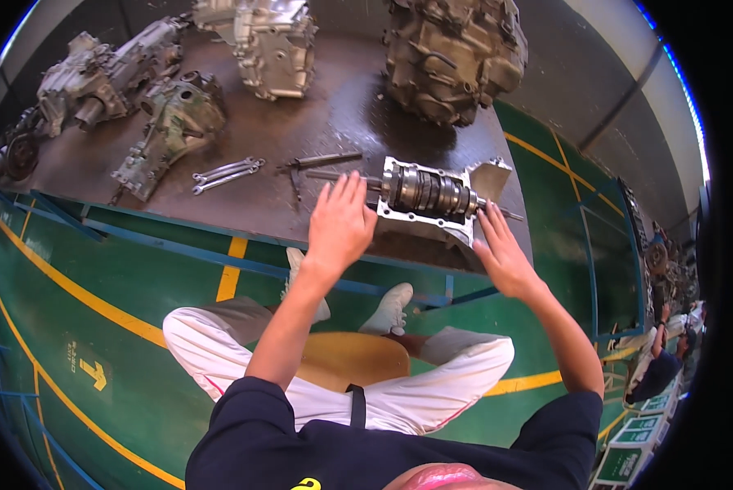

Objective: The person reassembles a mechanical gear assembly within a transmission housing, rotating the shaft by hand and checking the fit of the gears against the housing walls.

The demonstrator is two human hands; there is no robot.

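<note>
The gear shaft (429,193) runs left to right, left hand (344,227) across one end, right hand (505,255) at the other. Fingers stretched, unclenched!

The casing (415,218) is silver, the floor (138,269) green (yellow-striped).

brown casing (455,61) cut off above, shaft (321,174) partly behind left hand (344,224)

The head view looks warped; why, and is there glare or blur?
Head view: fisheye distortion bows the yellow floor lines; head view: glare along the bluish light strip, soft sheen on the tabletop; head view: gear assembly fairly crisp, far-right clutter indistinct.
</note>
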